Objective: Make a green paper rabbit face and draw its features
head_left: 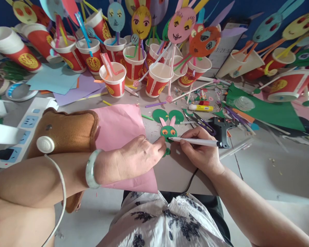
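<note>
In the head view, a small green paper rabbit face (165,130) with pink ears and orange eyes lies on the table in front of me. My left hand (141,154) has its fingers closed at the lower left edge of the face. A small green paper disc (167,151) shows just below, between my hands. My right hand (202,151) grips a white pen (198,141), whose tip touches the lower part of the green face. Two larger green paper circles (176,117) lie right behind the ears.
Pink paper (121,123) extends under my left forearm, beside a brown pouch (64,130) and a power strip (28,120). A black glue gun (222,132), scissors (204,123) and a glue stick (201,107) lie right. Red paper cups (158,80) with paper-faced straw figures line the back.
</note>
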Motion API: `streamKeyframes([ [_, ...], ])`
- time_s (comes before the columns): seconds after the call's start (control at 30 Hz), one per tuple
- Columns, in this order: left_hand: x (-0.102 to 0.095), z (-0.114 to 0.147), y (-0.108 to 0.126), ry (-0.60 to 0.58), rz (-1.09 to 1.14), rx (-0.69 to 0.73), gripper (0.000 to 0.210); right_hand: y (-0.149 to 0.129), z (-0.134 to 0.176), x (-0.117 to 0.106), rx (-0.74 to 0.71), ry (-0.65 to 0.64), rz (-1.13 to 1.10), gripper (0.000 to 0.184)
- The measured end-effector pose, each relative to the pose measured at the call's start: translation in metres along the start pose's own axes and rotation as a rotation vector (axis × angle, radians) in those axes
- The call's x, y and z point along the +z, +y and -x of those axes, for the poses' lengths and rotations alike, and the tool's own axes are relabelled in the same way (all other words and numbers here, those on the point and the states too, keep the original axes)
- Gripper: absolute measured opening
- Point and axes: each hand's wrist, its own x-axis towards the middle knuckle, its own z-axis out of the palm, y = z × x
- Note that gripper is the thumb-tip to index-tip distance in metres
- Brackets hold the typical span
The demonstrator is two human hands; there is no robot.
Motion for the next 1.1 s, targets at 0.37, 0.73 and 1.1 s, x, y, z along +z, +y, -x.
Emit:
streamKeyframes([
  [0.37,0.004,-0.001,0.001,0.003,-0.014,-0.012,0.049,0.002,0.002,-0.001,-0.019,0.050,-0.023,0.013],
  [0.73,0.004,-0.001,0.001,-0.019,0.056,-0.021,0.050,0.005,0.003,-0.003,-0.070,0.045,-0.030,0.013],
  [1.1,0.006,-0.001,0.001,0.005,0.010,-0.003,0.047,-0.001,0.001,0.000,-0.021,-0.007,0.013,0.014],
])
